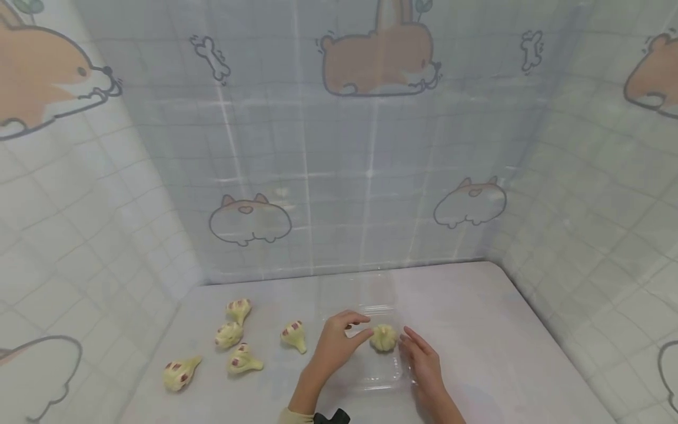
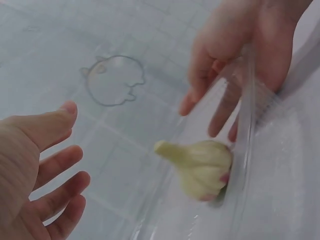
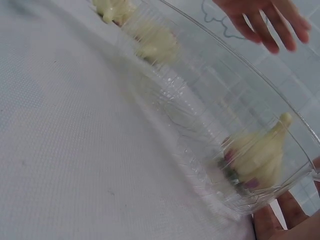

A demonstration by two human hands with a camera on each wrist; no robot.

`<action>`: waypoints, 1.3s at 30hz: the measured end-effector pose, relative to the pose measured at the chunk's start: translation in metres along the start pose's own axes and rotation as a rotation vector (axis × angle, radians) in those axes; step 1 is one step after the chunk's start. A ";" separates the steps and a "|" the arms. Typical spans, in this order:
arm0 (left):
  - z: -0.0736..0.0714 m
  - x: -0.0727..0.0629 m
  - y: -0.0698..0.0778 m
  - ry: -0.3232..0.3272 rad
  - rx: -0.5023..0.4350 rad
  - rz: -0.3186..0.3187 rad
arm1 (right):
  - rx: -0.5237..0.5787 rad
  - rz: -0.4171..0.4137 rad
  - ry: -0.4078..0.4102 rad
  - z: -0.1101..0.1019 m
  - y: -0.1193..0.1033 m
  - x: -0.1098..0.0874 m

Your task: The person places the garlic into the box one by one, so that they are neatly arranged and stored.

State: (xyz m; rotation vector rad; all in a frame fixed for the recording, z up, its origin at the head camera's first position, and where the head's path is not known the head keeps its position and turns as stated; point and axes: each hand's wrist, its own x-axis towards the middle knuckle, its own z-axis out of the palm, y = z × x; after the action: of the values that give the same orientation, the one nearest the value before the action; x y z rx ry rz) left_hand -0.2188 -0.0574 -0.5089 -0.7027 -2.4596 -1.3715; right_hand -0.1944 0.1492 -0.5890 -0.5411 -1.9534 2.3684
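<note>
Left grip (image 1: 339, 341) is empty, its thumb and fingers spread apart and arched towards a garlic bulb (image 1: 384, 338), with its forearm rising from the counter's (image 1: 503, 341) front edge. Opposite it, the right grip (image 1: 426, 365) holds its fingers loosely extended at the right wall of a clear container (image 1: 371, 387); it is not curled round anything, and I cannot tell whether the fingertips press on the plastic. That bulb sits inside the container, right of its middle, and the container's clear lid (image 1: 356, 290) lies folded back towards the counter's rear edge.

Only the head view gives the whole layout: five more bulbs lie loose towards the counter's left edge, one (image 1: 293, 335) near the container and four (image 1: 243, 360) farther left, the outermost being nearest the left front corner. Both wrist views reveal the purple patches low on the boxed bulb, hidden from above, and show its stem sticking out. From the right wrist, a gap is plain between the left fingertips and that bulb.

The container is thin, glossy plastic with a ridged wall and a rounded rim. Each bulb is pale yellow, plump and lobed. Close up, the counter's white surface has a fine woven grain; behind it hangs shiny sheeting (image 1: 339, 147) printed with grid lines and cartoon dogs.
</note>
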 end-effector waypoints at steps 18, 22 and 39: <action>-0.096 -0.055 -0.019 0.203 0.139 -0.117 | -0.034 0.021 0.001 -0.002 -0.002 0.001; -0.126 -0.068 -0.029 0.246 0.239 -0.141 | -0.034 0.021 0.001 -0.001 -0.001 -0.001; -0.259 -0.108 -0.040 0.190 0.525 -0.309 | -0.033 0.026 0.017 0.003 -0.001 -0.005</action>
State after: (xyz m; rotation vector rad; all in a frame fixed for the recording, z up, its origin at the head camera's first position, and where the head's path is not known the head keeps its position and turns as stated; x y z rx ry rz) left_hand -0.1535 -0.3257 -0.4463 -0.0722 -2.6678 -0.7584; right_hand -0.1909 0.1455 -0.5859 -0.5895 -1.9947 2.3422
